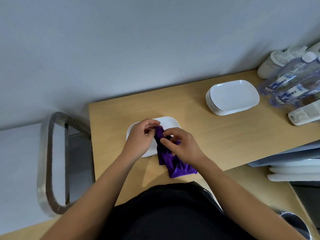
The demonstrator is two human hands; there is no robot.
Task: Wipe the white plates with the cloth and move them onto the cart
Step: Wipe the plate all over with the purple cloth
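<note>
A single white plate lies on the wooden table in front of me. A purple cloth drapes from the plate down onto the table toward me. My left hand pinches the cloth's top end over the plate. My right hand grips the cloth's middle with curled fingers. A stack of several white plates stands at the table's back right. The cart's metal handle shows at the left, beside the table.
Wrapped water bottles and a stack of white cups crowd the table's far right, with a white packet in front of them. White and blue sheets lie below the table's right edge. A wall rises behind.
</note>
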